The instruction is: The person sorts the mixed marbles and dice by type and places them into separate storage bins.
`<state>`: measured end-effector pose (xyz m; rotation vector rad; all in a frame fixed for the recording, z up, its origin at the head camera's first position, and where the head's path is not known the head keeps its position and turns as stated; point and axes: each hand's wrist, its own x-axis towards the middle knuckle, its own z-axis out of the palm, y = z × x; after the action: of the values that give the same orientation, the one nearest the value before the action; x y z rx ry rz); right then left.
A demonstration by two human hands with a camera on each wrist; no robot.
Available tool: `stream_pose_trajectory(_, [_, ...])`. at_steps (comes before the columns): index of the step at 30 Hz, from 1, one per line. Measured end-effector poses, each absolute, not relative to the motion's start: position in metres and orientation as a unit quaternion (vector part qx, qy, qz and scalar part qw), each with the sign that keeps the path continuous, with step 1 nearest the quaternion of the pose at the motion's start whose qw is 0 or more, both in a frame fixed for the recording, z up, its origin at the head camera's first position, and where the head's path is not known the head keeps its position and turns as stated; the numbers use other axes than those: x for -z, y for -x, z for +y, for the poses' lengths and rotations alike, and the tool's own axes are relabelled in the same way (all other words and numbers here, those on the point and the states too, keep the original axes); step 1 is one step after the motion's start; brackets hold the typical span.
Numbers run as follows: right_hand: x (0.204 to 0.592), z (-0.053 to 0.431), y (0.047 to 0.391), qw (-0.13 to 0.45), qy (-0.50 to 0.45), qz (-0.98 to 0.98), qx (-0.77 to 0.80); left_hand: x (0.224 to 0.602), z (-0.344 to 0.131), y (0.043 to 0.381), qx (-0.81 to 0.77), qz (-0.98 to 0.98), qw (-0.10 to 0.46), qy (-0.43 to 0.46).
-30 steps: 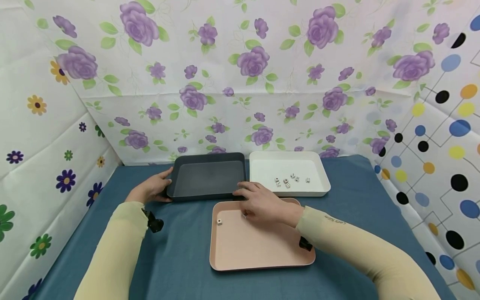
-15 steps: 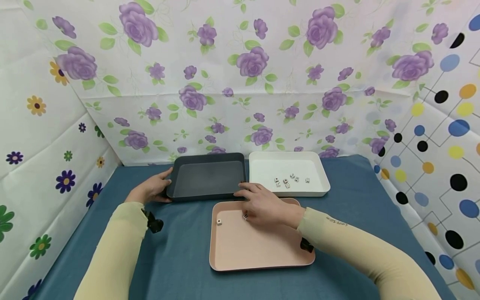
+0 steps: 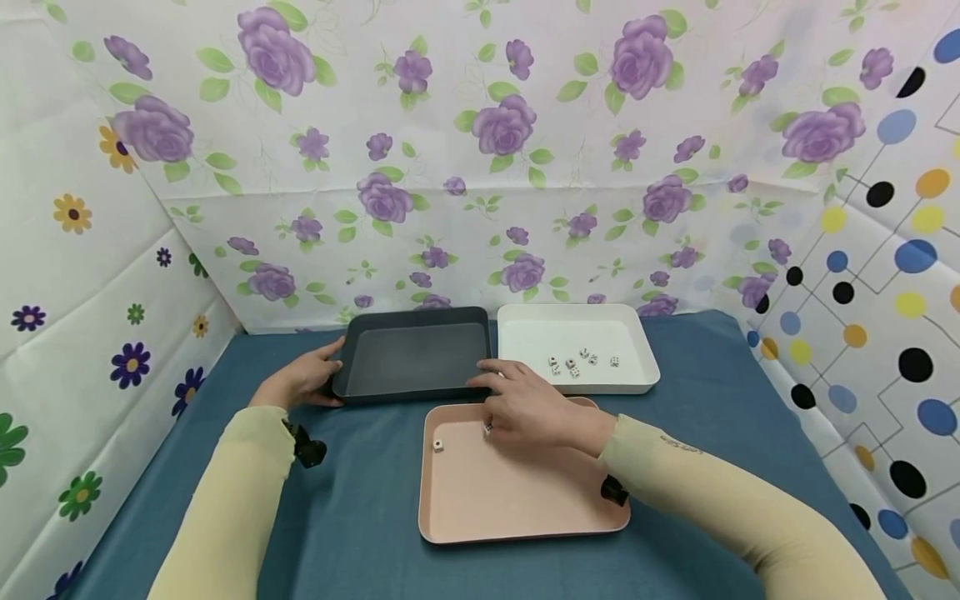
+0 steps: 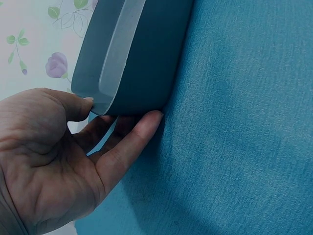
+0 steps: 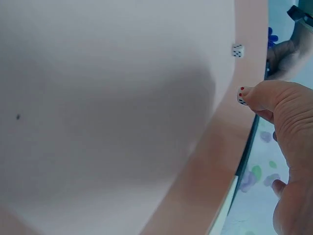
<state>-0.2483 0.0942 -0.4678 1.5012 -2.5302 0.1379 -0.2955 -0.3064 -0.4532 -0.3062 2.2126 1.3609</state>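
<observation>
At the dark grey tray's (image 3: 420, 358) left end, my left hand (image 3: 303, 377) holds the corner. The left wrist view shows the thumb at the rim and the fingertips against the outer wall. My right hand (image 3: 528, 408) pinches a white die (image 5: 241, 96) between thumb and fingers over the pink tray (image 3: 517, 492), close to its far edge. Red and dark dots show on this die. Another die (image 3: 438, 446) lies near the pink tray's left side.
To the right of the dark tray stands a white tray (image 3: 532, 329) with several dice (image 3: 573, 367) in it. Blue cloth (image 3: 360, 517) covers the table. Flowered sheeting (image 3: 450, 217) rises behind the trays, and patterned sheets hang at both sides.
My right hand, pinching the die, has shifted only slightly over the pink tray. The left hand stays at the dark tray's corner, and the trays have not moved.
</observation>
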Motion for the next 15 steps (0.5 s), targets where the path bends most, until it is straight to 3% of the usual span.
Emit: stream_pose_trajectory(15, [0.444,0.105,0.249,0.14,-0.498,-0.849,-0.108,0.456,-0.308,0.297,-0.501,0.818,0.258,0.116])
